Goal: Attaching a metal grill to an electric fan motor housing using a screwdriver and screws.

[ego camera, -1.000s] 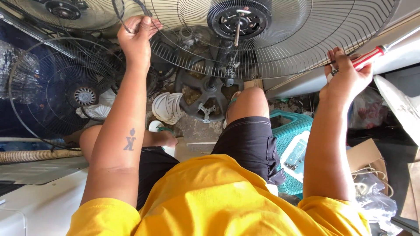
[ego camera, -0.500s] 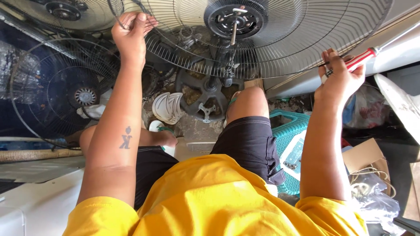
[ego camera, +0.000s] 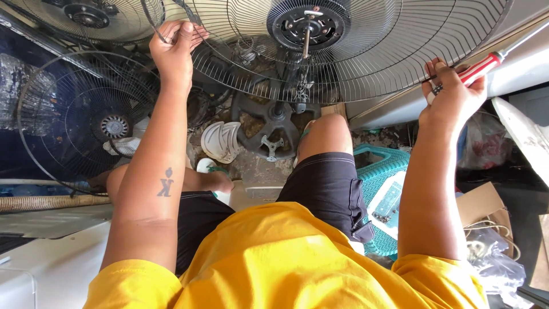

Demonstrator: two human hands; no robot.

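Gripping one wire fan guard (ego camera: 366, 63), left hand (ego camera: 174, 48) fingers clamp its rim, right hand (ego camera: 454, 94) fingers one screwdriver (ego camera: 486, 63).

Red-handled screwdriver (ego camera: 479, 67), yellow shirt (ego camera: 297, 263)

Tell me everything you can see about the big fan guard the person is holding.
The fan guard is a round cage of thin metal wires fanning out from a dark hub, where a bare shaft sticks out. No blade shows. It is tilted toward the camera above the person's knees. The left hand grips its rim on one side; the right hand, also holding a red-handled screwdriver, grips the other.
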